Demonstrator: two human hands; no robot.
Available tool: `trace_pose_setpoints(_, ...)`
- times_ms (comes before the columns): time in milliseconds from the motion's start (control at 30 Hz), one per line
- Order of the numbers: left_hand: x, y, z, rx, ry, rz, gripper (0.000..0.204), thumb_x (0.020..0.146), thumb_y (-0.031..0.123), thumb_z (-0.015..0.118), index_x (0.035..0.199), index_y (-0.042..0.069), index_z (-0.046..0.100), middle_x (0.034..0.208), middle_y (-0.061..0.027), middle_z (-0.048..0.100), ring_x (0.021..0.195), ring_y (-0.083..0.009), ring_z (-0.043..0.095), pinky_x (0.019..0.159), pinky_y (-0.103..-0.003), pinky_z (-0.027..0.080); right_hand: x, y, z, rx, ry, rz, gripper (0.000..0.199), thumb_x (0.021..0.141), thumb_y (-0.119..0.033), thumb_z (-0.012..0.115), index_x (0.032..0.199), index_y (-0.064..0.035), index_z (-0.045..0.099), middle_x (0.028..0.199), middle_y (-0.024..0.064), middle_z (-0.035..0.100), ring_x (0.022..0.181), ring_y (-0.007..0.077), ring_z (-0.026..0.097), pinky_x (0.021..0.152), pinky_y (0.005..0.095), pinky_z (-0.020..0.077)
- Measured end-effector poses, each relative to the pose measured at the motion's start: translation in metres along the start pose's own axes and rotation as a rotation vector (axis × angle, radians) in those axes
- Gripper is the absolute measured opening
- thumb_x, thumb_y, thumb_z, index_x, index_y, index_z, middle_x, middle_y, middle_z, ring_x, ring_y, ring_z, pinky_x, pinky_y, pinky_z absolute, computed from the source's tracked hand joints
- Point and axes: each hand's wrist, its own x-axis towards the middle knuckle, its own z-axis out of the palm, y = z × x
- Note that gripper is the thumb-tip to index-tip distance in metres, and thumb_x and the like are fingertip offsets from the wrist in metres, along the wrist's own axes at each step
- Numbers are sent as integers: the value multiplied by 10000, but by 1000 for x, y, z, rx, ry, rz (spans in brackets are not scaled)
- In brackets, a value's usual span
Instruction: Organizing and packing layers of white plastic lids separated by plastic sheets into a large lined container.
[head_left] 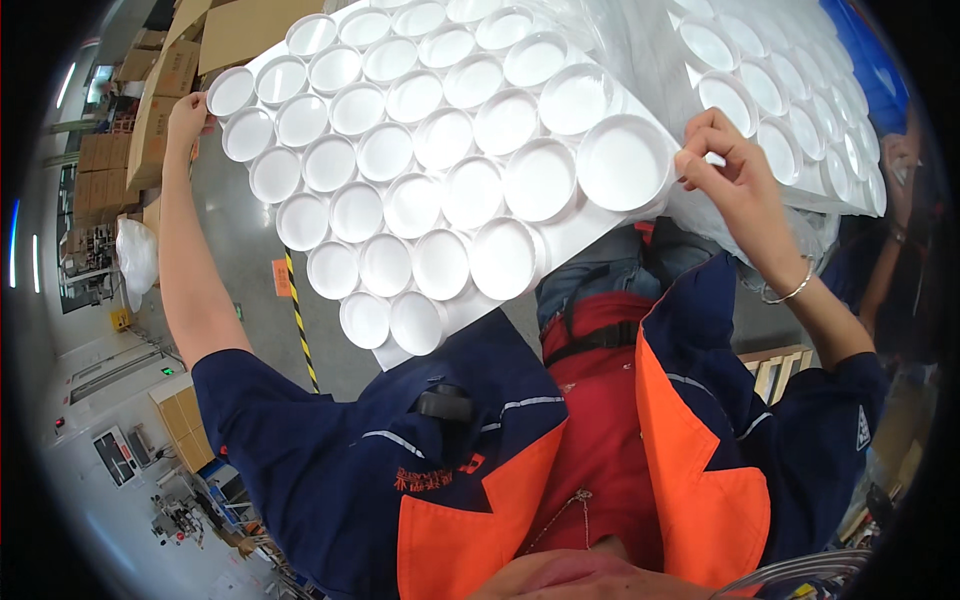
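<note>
A wide white sheet (555, 235) set with rows of shallow round white cups spans the space before my chest, tilted. My left hand (188, 120), arm stretched out, pinches its far left corner. At the right corner, the thumb and fingers of my right hand (728, 170) are closed on the edge beside a large cup (625, 163). Whether the cups are loose or moulded into the sheet, I cannot tell. Just beyond my right hand stands a pile of similar white cup trays (830, 185), with clear plastic film (700, 215) around its base.
Cardboard boxes (165, 110) are stacked at the far left, near a white plastic bag (137, 262). Yellow and black tape (300, 325) runs along the grey floor. A wooden pallet (778, 372) shows under my right arm. At the right edge, a dim hand (900, 160) may be a reflection.
</note>
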Motion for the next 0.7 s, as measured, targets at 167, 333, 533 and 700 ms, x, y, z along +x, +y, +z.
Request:
trace_pose_setpoints(167,-2,1,12,12,-36,-13,263,951,216,504,1022,18,661,768,-49,664,656,-111,640,577,-283,563,-6,9,22,47,50,25,152,856,-66,611,762,22,531,919,6,466,788,60,484,637,204,439)
trace_pose_setpoints(333,19,-14,33,9,-44,9,252,934,190,496,1012,18,662,766,-62,676,644,-133,661,560,-295,570,-20,9,52,54,90,93,128,853,-35,612,769,24,534,931,8,457,789,48,476,613,179,432)
trace_pose_setpoints(533,39,-1,61,-10,-79,71,254,966,221,489,1008,31,652,749,-42,664,621,-115,643,551,-286,553,-48,6,84,87,209,139,143,871,-26,605,766,31,527,938,19,443,767,37,465,604,165,432)
trace_pose_setpoints(700,59,3,59,28,-82,173,289,964,254,511,999,13,666,720,-74,666,596,-126,645,518,-283,545,-83,-5,115,136,298,180,143,886,-29,596,782,43,528,947,22,445,761,38,469,620,165,433)
